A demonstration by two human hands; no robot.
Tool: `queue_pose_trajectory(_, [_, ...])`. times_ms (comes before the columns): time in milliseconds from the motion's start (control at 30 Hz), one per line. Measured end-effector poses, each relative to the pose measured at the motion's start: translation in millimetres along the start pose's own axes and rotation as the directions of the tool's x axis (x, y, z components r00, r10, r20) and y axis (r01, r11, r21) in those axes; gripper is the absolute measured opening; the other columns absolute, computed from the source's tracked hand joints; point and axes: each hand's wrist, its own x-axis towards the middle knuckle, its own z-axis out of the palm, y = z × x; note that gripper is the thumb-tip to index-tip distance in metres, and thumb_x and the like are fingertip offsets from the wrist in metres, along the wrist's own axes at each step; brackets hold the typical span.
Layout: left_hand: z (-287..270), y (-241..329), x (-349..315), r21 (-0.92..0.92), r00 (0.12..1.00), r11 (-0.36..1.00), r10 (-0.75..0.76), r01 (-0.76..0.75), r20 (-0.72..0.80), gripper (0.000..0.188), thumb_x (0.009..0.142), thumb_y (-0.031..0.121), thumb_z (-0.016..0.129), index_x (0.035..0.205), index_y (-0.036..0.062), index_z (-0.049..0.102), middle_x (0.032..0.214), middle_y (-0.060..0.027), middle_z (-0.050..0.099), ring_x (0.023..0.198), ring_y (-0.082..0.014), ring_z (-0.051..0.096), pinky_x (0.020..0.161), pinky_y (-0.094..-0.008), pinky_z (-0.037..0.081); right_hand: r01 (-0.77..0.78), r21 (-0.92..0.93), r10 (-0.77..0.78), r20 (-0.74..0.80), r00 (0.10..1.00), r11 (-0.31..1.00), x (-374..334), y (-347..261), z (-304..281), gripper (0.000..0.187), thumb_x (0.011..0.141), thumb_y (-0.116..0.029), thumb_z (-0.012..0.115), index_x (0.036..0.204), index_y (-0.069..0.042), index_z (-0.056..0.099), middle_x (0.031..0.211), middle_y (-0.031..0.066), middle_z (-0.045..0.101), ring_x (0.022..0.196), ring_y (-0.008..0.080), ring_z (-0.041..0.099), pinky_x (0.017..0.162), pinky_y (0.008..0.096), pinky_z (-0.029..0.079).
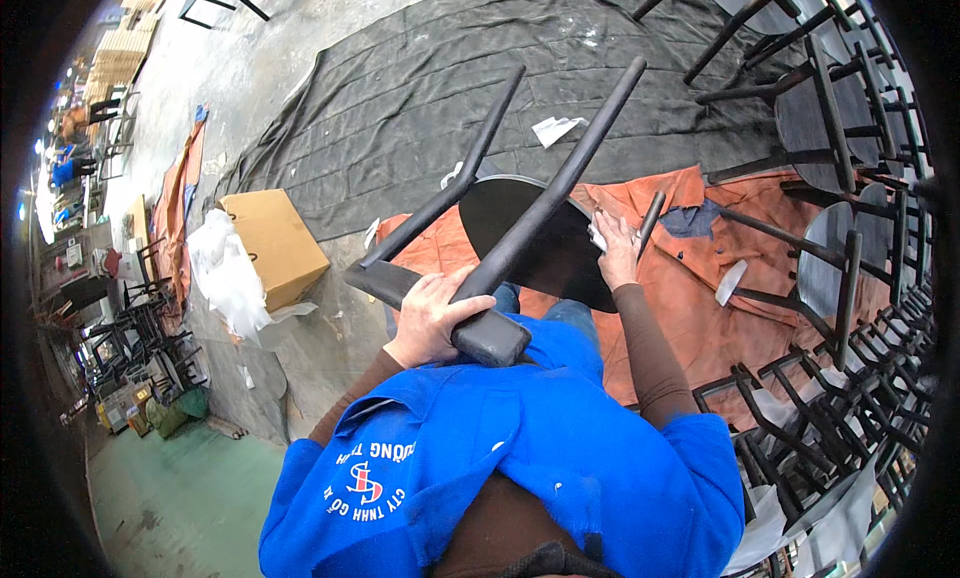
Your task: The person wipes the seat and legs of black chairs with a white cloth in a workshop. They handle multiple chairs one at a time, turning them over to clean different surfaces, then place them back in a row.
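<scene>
A black chair [505, 223] with a round seat is tilted in front of my body, two of its long bars pointing away from me. My left hand [437, 316] is closed around its frame, where a bar meets the thick curved rail near my chest. At the right edge of the seat is my right hand [618, 250], its fingers bent around a small white piece [598, 240], perhaps cloth or paper. The fingers partly cover that piece. Under the chair lies an orange cloth [660, 328].
Several black chairs [822, 128] stand close on the right, more behind them. A cardboard box [280, 243] with white plastic wrap [222, 268] sits on the left. A dark tarp [390, 118] covers the floor ahead, with a white scrap [557, 130] on it.
</scene>
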Motion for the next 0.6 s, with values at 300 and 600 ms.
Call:
queue_pose_trajectory(300, [3, 5, 1, 0.015, 1.0, 1.0, -0.015, 0.016, -0.005, 0.043, 0.06, 0.019, 0.072, 0.104, 0.0219, 0.067, 0.125, -0.019, 0.057, 0.098, -0.0322, 0.062, 0.087, -0.0429, 0.047, -0.004, 0.082, 0.004, 0.003, 1.0, 0.997, -3, -7, 0, 0.075, 0.07, 0.006, 0.056, 0.139, -0.02, 0.045, 0.143, 0.0033, 0.046, 0.135, 0.0305, 0.037, 0.107, 0.0621, 0.019])
queue_pose_trajectory(600, [3, 6, 7, -0.013, 0.996, 0.996, -0.089, 0.088, -0.012, 0.041, 0.062, 0.026, 0.069, 0.103, 0.0216, 0.07, 0.121, -0.0192, 0.059, 0.098, -0.0329, 0.062, 0.087, -0.0432, 0.047, 0.216, 0.109, -0.187, -0.232, 0.955, 0.97, -1, -14, 13, 0.066, 0.068, 0.006, 0.056, 0.132, -0.012, 0.051, 0.14, 0.0058, 0.047, 0.134, 0.0273, 0.038, 0.108, 0.0549, 0.025])
